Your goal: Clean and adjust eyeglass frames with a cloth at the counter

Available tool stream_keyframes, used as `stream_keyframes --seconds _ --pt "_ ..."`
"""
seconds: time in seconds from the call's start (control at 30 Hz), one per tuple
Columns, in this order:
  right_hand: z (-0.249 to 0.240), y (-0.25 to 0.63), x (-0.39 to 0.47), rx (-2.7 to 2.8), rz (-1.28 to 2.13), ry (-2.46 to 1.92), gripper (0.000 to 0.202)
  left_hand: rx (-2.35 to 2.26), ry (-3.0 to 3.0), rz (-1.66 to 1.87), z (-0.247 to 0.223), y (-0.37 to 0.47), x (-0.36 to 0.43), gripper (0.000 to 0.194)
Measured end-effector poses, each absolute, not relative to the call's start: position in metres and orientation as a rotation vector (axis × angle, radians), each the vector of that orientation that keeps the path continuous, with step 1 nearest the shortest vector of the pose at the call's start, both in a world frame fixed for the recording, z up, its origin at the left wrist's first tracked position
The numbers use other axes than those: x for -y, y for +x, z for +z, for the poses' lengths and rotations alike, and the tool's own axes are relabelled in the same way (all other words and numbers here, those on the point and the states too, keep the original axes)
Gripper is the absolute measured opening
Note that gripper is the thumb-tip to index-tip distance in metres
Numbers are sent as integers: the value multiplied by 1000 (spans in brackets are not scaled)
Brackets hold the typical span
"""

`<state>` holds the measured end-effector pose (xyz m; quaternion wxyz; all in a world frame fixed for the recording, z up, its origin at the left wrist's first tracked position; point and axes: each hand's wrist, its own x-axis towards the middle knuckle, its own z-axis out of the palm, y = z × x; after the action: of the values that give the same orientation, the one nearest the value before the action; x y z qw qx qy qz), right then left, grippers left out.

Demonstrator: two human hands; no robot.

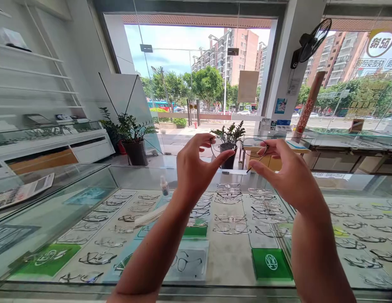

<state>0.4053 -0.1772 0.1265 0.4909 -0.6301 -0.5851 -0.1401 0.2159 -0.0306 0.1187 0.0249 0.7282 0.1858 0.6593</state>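
Both my hands hold up a pair of thin dark-rimmed eyeglasses above the glass display counter, with the doorway behind. My left hand is closed on the side of the frame at left, its thumb stretched across below the lens. At the other side, my right hand pinches the frame near the hinge, thumb and fingers around the rim. A dark temple tip shows by the right thumb. On a pale tray below my hands lies another pair of dark glasses.
The glass counter holds rows of eyeglasses and green logo cards. A small spray bottle stands at its far edge, left of my hands. Potted plants and a glass door lie beyond. A black fan hangs on the pillar.
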Motion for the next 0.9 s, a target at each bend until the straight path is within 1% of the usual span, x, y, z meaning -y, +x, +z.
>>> stream_keyframes --seconds 0.1,0.23,0.53,0.73,0.9 --pt "125 405 171 1398 -355 -1498 55 -606 2250 2072 118 213 31 54" --pt "122 406 161 1385 -325 -1502 54 -653 2268 2058 117 213 27 54" --pt "118 408 147 1305 -413 -1528 49 -578 2342 1878 113 216 5 51" --pt "117 407 144 1253 -421 -1545 54 -562 2327 1892 110 218 -1 50" --pt "114 409 140 1213 -412 -1569 60 -569 2251 2037 106 227 2 50"
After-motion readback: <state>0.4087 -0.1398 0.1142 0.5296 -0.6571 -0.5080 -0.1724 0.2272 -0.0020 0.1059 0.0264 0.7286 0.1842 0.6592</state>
